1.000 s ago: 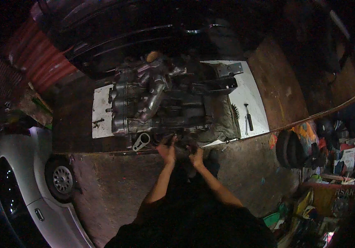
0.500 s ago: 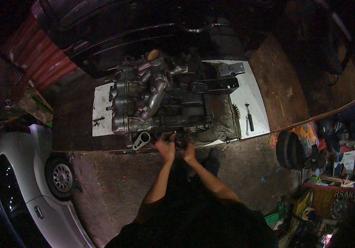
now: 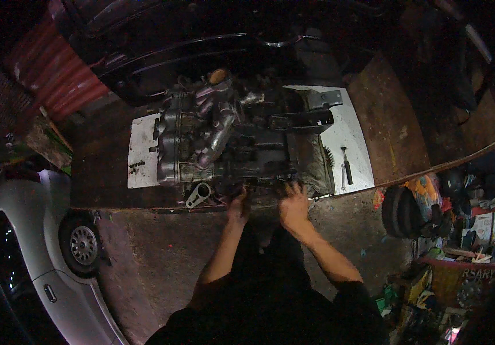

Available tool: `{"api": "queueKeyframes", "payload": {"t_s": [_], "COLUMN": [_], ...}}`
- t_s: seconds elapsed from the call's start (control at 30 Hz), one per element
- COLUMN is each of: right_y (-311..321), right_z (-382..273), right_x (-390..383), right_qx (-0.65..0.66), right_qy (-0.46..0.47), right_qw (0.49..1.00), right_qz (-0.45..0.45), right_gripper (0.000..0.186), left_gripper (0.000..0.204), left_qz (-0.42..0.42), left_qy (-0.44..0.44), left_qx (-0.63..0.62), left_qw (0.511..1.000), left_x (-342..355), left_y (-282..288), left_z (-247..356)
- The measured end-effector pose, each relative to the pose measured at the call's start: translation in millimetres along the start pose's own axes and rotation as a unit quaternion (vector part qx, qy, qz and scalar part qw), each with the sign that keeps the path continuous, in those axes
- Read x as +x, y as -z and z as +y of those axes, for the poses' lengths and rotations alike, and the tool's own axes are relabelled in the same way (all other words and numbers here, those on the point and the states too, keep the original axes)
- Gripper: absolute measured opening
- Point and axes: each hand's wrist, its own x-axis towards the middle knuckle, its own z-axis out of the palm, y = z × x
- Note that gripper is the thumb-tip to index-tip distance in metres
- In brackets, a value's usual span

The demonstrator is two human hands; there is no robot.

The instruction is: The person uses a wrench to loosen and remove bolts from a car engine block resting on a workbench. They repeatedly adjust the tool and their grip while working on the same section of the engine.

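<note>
A greasy engine (image 3: 247,138) lies on the workbench, its ribbed grey cover on the left and a curved metal manifold (image 3: 221,123) on top. My left hand (image 3: 238,207) is at the engine's near edge, its fingers lost in dark shadow. To its right, my right hand (image 3: 293,206) has its fingers curled at the near right corner, beside a dark cloth (image 3: 311,167). What the right fingers hold, if anything, is too dark to make out. A grey metal arm with a round hole (image 3: 200,194) rests left of my left hand.
White board (image 3: 362,155) shows under the engine. On its right lie a black-handled tool (image 3: 347,167) and a bristle brush (image 3: 329,156). A metal bracket (image 3: 305,121) sits over the cloth. At left stands a silver car (image 3: 29,230); tyres (image 3: 400,210) and clutter fill the right.
My right hand has moved right along the engine's near edge, away from my left hand. The left hand has shifted slightly to the right.
</note>
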Motion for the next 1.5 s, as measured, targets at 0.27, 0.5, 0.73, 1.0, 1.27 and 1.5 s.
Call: {"api": "queueKeyframes", "payload": {"t_s": [0.27, 0.5, 0.73, 1.0, 1.27, 1.5], "right_y": [-3.6, -152.1, -178.6, -281.2, -180.2, -36.3], "right_z": [-1.6, 5.6, -11.3, -11.9, -21.4, 36.2], "right_x": [-12.0, -33.9, -9.6, 2.5, 7.8, 7.5], "right_qx": [0.060, 0.336, 0.387, 0.437, 0.418, 0.097], "right_qy": [-0.106, -0.172, -0.155, -0.162, -0.181, -0.039], "right_qw": [0.992, 0.920, 0.904, 0.879, 0.889, 0.994], "right_qz": [0.023, 0.103, 0.093, 0.106, 0.049, 0.046], "right_gripper": [0.055, 0.040, 0.043, 0.035, 0.049, 0.043], "left_gripper": [0.022, 0.023, 0.024, 0.018, 0.023, 0.030], "left_qz": [-0.012, 0.145, 0.085, 0.081, 0.121, 0.067], "left_qy": [-0.042, -0.202, -0.337, -0.374, -0.398, -0.047], "left_qx": [-0.028, 0.261, 0.408, 0.421, 0.428, 0.103], "left_qw": [0.999, 0.933, 0.844, 0.823, 0.803, 0.991], "left_x": [-9.1, -51.3, -37.3, -50.0, -48.6, 10.2], "left_y": [14.9, -60.7, -38.5, -69.9, -67.3, 15.2], "left_z": [3.5, 13.3, 15.3, 22.0, 21.0, 2.5]}}
